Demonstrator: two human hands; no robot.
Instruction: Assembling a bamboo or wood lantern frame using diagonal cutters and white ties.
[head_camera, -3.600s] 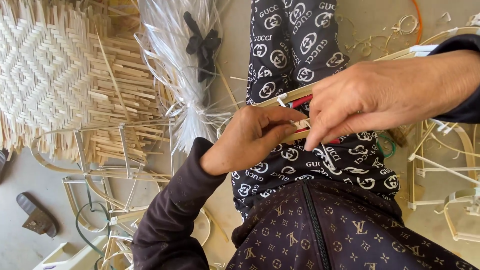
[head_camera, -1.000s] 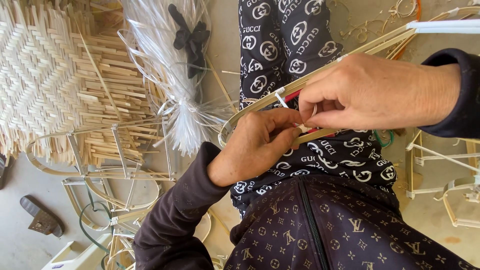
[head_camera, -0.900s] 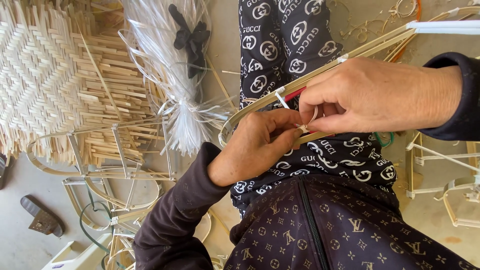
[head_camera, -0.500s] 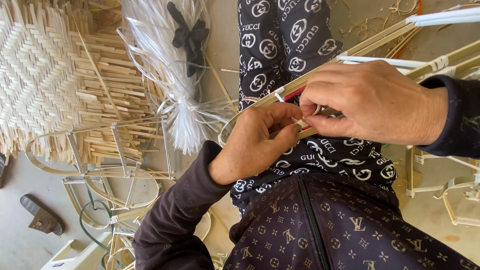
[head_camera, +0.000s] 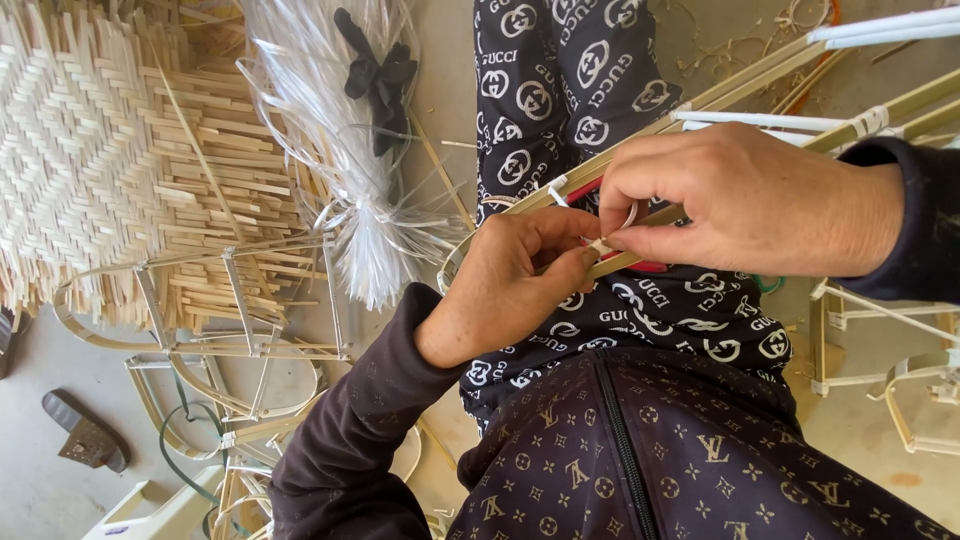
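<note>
A frame of pale bamboo strips (head_camera: 760, 85) lies across my lap, running from the middle up to the right. My left hand (head_camera: 510, 285) pinches the frame's near strip from below. My right hand (head_camera: 745, 205) comes in from the right and holds a thin white plastic binding strip (head_camera: 610, 238) looped around that strip, fingertips meeting those of the left hand. A red tool (head_camera: 650, 265) is partly hidden under my hands. White ties wrap other joints of the frame.
A woven bamboo mat (head_camera: 110, 150) lies at the upper left. A bundle of clear plastic strips (head_camera: 350, 170) tied with black lies beside it. Finished bamboo frames (head_camera: 230, 330) sit at lower left, more at right (head_camera: 880, 340). A sandal (head_camera: 85, 440) lies on the concrete floor.
My right hand has shifted down and left along the frame, closing in on the left hand's fingertips. The frame has tilted slightly; the left hand stays on the same strip.
</note>
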